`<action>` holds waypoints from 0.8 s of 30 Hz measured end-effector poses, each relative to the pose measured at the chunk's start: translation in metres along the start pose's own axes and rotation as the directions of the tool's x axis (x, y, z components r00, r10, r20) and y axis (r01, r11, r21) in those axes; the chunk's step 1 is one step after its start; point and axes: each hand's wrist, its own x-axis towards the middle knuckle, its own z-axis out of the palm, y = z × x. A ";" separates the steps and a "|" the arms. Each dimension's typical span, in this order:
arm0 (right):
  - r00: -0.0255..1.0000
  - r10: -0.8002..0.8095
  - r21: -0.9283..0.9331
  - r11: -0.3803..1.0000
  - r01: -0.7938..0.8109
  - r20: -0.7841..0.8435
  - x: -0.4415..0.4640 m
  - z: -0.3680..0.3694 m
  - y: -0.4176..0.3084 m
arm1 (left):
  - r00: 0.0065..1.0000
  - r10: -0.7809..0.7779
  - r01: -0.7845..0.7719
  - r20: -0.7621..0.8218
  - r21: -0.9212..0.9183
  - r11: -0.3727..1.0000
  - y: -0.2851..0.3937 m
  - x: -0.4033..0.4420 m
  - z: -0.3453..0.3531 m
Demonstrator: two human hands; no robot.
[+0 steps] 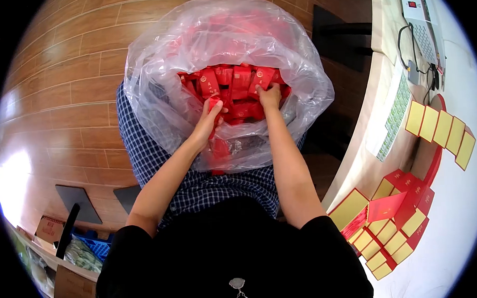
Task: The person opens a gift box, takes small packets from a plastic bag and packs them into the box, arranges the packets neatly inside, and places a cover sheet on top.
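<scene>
A large clear plastic bag [152, 67] stands open between my knees, filled with small red packets [241, 78] printed in gold. Inside its mouth, my left hand [209, 118] is closed around one of these red packets, thumb on top. To the right, my right hand [269, 96] grips another red packet [263, 76] by its lower end. Its gold emblem faces up. The fingertips of both hands are partly hidden by the packets and by the bag's edge.
On the right, a table [351, 170] holds stacked red-and-gold boxes [396, 216], a row of yellow-topped boxes [440, 129], a sheet of green labels [396, 115] and a white machine [422, 18] with cables. A blue crate [96, 243] and cartons [49, 232] sit at lower left.
</scene>
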 end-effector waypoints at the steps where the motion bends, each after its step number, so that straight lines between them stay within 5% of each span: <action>1: 1.000 0.001 0.001 1.000 -0.001 0.001 -0.004 0.000 -0.001 | 1.000 0.005 -0.005 -0.013 -0.007 1.000 0.000 0.001 0.000; 4: 0.991 -0.103 -0.029 0.995 0.100 -0.089 -0.035 -0.006 -0.011 | 0.998 0.019 -0.022 -0.064 -0.051 0.998 0.002 0.001 0.001; 6: 0.995 -0.098 0.368 0.926 0.084 0.017 -0.062 -0.020 -0.022 | 0.995 0.028 -0.037 -0.099 -0.090 0.995 0.002 0.003 0.002; 8: 0.991 -0.120 0.524 0.849 0.073 0.058 -0.093 -0.032 -0.029 | 0.996 0.035 -0.044 -0.083 -0.110 0.993 0.001 0.004 -0.001; 13: 0.852 -0.132 0.784 0.482 -0.391 0.506 -0.149 -0.027 -0.044 | 0.999 0.041 -0.039 0.005 -0.190 0.981 0.002 -0.004 0.008; 17: 0.936 -0.163 0.480 0.877 -0.006 0.311 -0.165 0.009 -0.037 | 0.993 0.078 -0.082 0.084 0.046 0.996 -0.011 -0.011 0.004; 18: 0.937 -0.170 0.482 0.876 0.003 0.304 -0.169 0.003 -0.045 | 0.988 0.114 -0.126 0.101 0.115 0.985 -0.012 -0.014 0.004; 20: 0.950 -0.058 0.029 0.998 0.052 0.307 -0.177 -0.015 -0.060 | 0.980 0.110 -0.127 0.164 0.099 0.987 -0.008 -0.022 0.006; 24: 0.973 -0.192 0.172 0.971 0.169 0.128 -0.185 -0.031 -0.057 | 0.950 0.247 -0.283 0.191 0.192 0.940 -0.021 -0.022 0.006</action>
